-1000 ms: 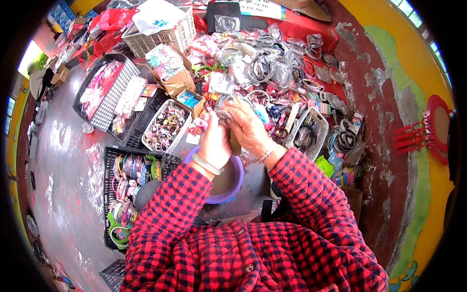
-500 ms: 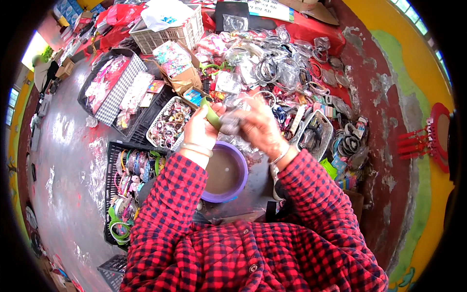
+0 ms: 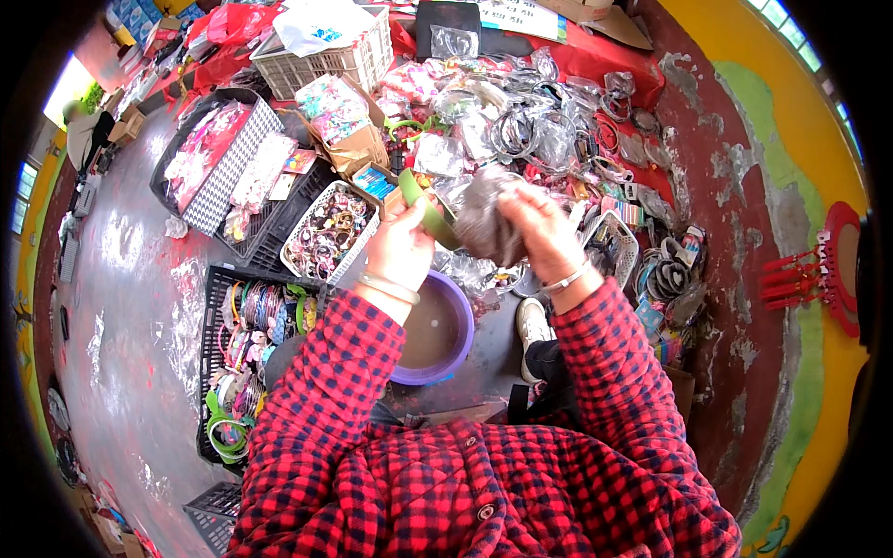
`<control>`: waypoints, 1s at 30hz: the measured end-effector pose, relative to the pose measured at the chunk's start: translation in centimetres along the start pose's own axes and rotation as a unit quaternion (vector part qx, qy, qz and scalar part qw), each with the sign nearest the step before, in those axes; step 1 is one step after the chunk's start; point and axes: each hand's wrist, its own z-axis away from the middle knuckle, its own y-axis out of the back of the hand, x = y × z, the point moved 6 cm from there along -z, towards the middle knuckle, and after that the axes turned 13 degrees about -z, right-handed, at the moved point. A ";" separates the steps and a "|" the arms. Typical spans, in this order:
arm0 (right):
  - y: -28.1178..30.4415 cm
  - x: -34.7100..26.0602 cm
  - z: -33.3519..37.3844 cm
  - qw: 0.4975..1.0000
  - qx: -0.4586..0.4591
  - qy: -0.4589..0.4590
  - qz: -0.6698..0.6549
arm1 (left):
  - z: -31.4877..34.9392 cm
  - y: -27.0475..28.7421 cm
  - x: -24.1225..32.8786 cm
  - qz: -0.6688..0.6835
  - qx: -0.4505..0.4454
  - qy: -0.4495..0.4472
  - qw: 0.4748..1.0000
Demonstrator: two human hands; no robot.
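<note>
My left hand is closed on a wide green headband, whose upper end curves up past the fingers. In my right hand a bunched grey-brown cloth is gripped from the right side. The cloth's left edge meets the headband's lower end, or overlaps it; exactly where they touch is hard to see. Below both hands stands a purple basin of murky brownish water.
A black crate of hair accessories stands left of the basin. Beyond it are a white basket of small hair ties and a houndstooth box. Bagged headbands heap up ahead. Another white basket sits right; my shoe is beside the basin.
My right hand has moved right and slightly down, and the cloth now hangs more spread out from it. The left hand, with the headband, has shifted slightly right.
</note>
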 end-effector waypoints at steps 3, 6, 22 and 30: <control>-1.7 3.3 0.5 0.988 -0.022 -0.015 0.153 | 1.8 -3.9 -0.6 0.008 -0.030 0.044 0.999; -1.6 5.6 0.1 0.940 0.038 0.146 0.307 | 2.6 -4.5 -0.6 0.016 0.010 0.031 0.999; -2.4 6.0 0.4 0.966 -0.071 0.003 0.250 | 2.1 -1.0 -0.9 -0.029 0.099 0.073 0.992; -1.9 7.3 0.1 0.993 -0.079 -0.036 0.080 | 2.4 -2.5 -1.7 -0.023 0.023 0.067 0.997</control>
